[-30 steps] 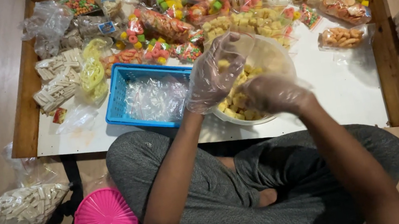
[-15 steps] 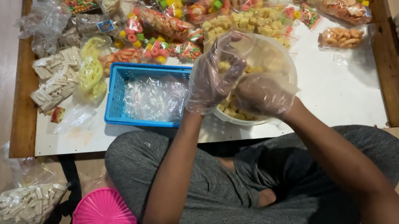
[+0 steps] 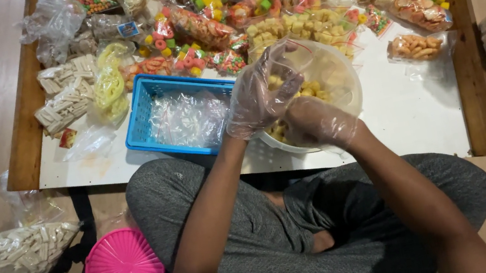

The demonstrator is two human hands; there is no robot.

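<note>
crinkly-gloved hands (image 3: 291, 108), round snack bowl (image 3: 338, 74)

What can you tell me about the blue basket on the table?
The blue basket is rectangular, plastic by its look, with slotted lattice walls. It sits flat on the white table top, left of the clear bowl, and holds crumpled clear plastic bags. The gloved left hand hovers by its right end.
</note>
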